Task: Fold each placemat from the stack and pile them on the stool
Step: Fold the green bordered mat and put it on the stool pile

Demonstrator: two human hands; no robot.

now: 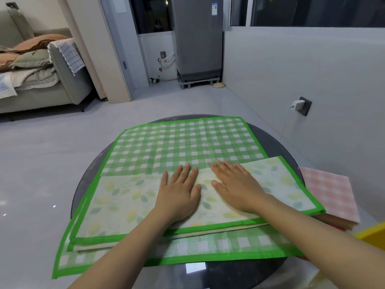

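The leaf-print placemat (129, 203) is folded in half and lies at the 6 o'clock side of the round bench (277, 138), on top of an unfolded green checked placemat (183, 140). It is pressed flat by the left hand (179, 192) and the right hand (235, 186); both grips are released, the fingers straight, nothing clasped. The mat is judged light, thin and soft, so it bends easily and may slide on the layer below. It is best taken at the stitched green border, near the two corners. A pink checked pile (333, 192) is seen at 3 o'clock.
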